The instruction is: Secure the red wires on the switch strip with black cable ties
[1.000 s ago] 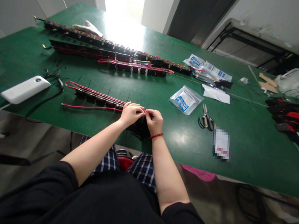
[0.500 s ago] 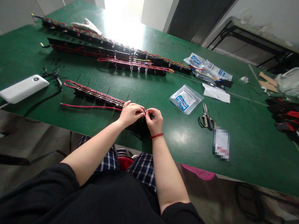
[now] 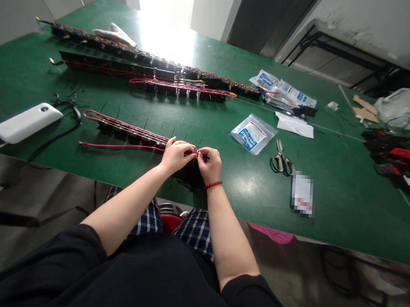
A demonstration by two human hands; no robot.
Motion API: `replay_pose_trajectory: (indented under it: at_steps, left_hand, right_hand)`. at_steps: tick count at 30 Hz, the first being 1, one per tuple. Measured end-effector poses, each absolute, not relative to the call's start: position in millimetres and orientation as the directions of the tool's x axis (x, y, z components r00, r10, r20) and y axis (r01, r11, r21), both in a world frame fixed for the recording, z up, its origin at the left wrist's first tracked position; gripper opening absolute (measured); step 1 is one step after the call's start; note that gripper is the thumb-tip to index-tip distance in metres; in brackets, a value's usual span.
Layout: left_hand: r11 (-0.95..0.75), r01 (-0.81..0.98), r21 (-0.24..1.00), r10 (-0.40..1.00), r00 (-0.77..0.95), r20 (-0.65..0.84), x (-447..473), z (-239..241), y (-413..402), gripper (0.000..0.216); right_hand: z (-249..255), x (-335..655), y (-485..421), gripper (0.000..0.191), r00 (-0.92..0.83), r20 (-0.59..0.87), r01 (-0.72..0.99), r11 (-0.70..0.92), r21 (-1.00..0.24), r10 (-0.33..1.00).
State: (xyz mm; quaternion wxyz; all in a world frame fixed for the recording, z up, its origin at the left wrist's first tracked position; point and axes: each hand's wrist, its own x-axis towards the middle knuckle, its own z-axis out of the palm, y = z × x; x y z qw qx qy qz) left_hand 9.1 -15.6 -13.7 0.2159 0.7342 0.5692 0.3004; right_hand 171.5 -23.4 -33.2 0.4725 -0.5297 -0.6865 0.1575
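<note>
A black strip with red wires (image 3: 133,132) runs along the green table (image 3: 340,192) in front of me, several thin black ties sticking up from it. At its right end my left hand (image 3: 178,155) and my right hand (image 3: 209,164) meet, fingertips pinched together on the red wire. The fingers hide most of that spot. A loose red wire (image 3: 119,146) trails to the left, its bare end on the table. Below my hands a black bundle (image 3: 188,176), likely more ties, lies near the table's front edge.
Farther back lie long black wired strips (image 3: 137,56) and a white glove (image 3: 115,34). To the right are a clear packet (image 3: 254,134), scissors (image 3: 281,160) and a blurred-out item (image 3: 302,194). A white power bank (image 3: 27,122) sits at the left.
The view has shifted slightly, so the table's things appear a little to the left. Both hands keep their pinch at the strip's right end, with only small finger movement.
</note>
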Motion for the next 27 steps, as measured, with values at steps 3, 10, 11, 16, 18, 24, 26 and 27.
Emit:
replay_pose_trajectory:
  at_steps: [3, 10, 11, 16, 18, 24, 26, 27]
  left_hand:
    - [-0.292, 0.750, 0.593, 0.954, 0.184, 0.238, 11.8, -7.7, -19.3, 0.010]
    - [-0.286, 0.784, 0.551, 0.956, 0.193, 0.221, 21.0, -1.1, -29.0, 0.023]
    - [-0.257, 0.777, 0.575, 0.965, 0.167, 0.204, 22.1, -0.9, -30.6, 0.022]
    - [-0.051, 0.595, 0.802, 0.999, 0.041, 0.033, 27.1, 1.8, -36.8, 0.016]
    - [0.101, 0.387, 0.917, 0.992, 0.034, -0.124, 29.0, 2.1, -36.5, 0.016]
    - [0.409, -0.168, 0.897, 0.913, 0.085, -0.400, 30.8, -2.4, -33.5, 0.035]
    - [0.422, -0.228, 0.877, 0.907, 0.109, -0.408, 30.5, -4.6, -34.4, 0.039]
    - [0.424, -0.248, 0.871, 0.906, 0.113, -0.409, 30.4, -5.8, -35.1, 0.040]
  right_hand:
    - [-32.8, 171.4, -23.5, 0.007, 0.013, 0.464, 0.581, 0.371, -0.724, 0.886]
    - [-34.6, 172.3, -22.9, 0.005, 0.026, 0.451, 0.555, 0.363, -0.749, 0.892]
    - [-34.9, 172.4, -22.8, 0.004, 0.026, 0.452, 0.555, 0.363, -0.749, 0.892]
    - [-36.1, 171.9, -22.7, 0.018, 0.050, 0.448, 0.535, 0.355, -0.767, 0.893]
    - [-36.7, 171.8, -22.7, 0.025, 0.052, 0.440, 0.542, 0.345, -0.766, 0.896]
    - [-38.2, 172.9, -21.9, 0.028, 0.048, 0.438, 0.540, 0.346, -0.767, 0.898]
    - [-38.6, 173.0, -21.5, 0.029, 0.047, 0.442, 0.529, 0.353, -0.772, 0.896]
    - [-38.8, 173.0, -21.4, 0.029, 0.047, 0.443, 0.524, 0.356, -0.774, 0.895]
